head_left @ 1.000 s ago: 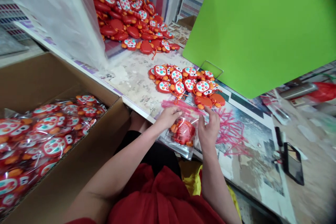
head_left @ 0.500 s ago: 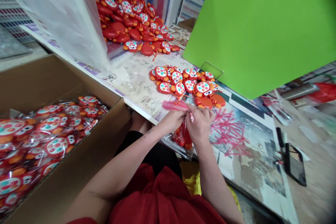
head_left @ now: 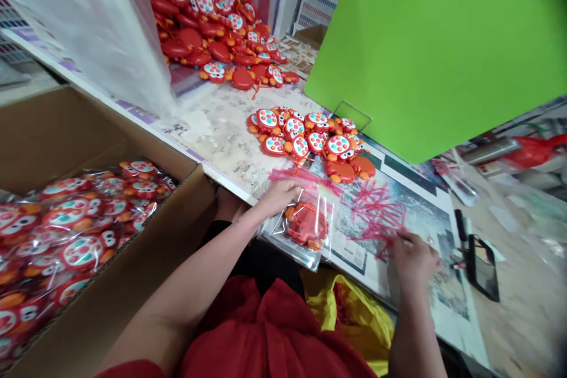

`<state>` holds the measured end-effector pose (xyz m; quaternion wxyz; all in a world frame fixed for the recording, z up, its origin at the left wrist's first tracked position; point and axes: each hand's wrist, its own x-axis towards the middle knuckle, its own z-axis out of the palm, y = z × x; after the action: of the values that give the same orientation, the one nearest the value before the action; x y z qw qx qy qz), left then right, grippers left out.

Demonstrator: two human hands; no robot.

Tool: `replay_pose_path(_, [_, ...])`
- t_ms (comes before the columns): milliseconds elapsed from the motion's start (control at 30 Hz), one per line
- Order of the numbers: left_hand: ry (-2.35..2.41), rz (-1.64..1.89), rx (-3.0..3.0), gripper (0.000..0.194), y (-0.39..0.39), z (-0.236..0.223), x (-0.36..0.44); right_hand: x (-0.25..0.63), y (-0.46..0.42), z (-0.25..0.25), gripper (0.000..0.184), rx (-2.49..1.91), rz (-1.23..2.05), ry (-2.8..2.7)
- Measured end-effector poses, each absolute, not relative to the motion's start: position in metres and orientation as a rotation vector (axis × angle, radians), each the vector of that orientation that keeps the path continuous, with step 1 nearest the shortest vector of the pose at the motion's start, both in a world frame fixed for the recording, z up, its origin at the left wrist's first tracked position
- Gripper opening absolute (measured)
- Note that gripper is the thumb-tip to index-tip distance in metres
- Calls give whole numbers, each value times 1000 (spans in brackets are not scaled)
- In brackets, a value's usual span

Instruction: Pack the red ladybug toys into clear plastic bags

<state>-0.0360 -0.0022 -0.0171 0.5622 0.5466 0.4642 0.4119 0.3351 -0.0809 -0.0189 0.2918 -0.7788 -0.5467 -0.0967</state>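
Observation:
My left hand [head_left: 280, 196] is closed on the upper left edge of a clear plastic bag [head_left: 275, 235] at the table's front edge. Inside that bag lies a red toy [head_left: 308, 223] with orange knobs, its plain back up. Off to the right, my right hand [head_left: 416, 257] has its fingers curled together at the edge of a tangle of thin pink strips [head_left: 376, 209]. Pink film shows at its fingertips, slightly blurred. Beyond the bag is a cluster of red and orange toys [head_left: 316, 142] with white, dotted faces and eyes.
On my left stands a cardboard box [head_left: 177, 212] with bagged toys. A large sack [head_left: 175, 80] at the back spills loose toys [head_left: 212, 29]. A green board [head_left: 420, 53] stands behind the table. A phone [head_left: 484, 269] lies at right, and a yellow bag [head_left: 363, 313] sits below the edge.
My right hand has left the bag and moved right to the pink strips. My left hand has stayed at the bag, and the toy inside shows more fully.

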Motion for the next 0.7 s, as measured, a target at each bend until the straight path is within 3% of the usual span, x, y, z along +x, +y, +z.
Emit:
replay_pose_path(133, [970, 922, 1241, 17, -5, -12, -35, 331, -92, -18, 33, -2017, -666, -1519])
replay_pose_path(233, [930, 937, 1170, 13, -5, -15, -35, 298, -74, -6, 39, -1885, -716, -1568])
replay_pose_path(333, [914, 967, 1157, 15, -4, -18, -37, 249, -52, 2, 28, -1823, -474, -1727])
replay_pose_path(500, [925, 1019, 1203, 21, -6, -18, -41, 181, -37, 0, 33, -1792, 17, -1879])
replay_pose_path(700, [830, 1002, 1057, 25, -5, -15, -39, 187, -35, -6, 26, -1555, 758, -1495])
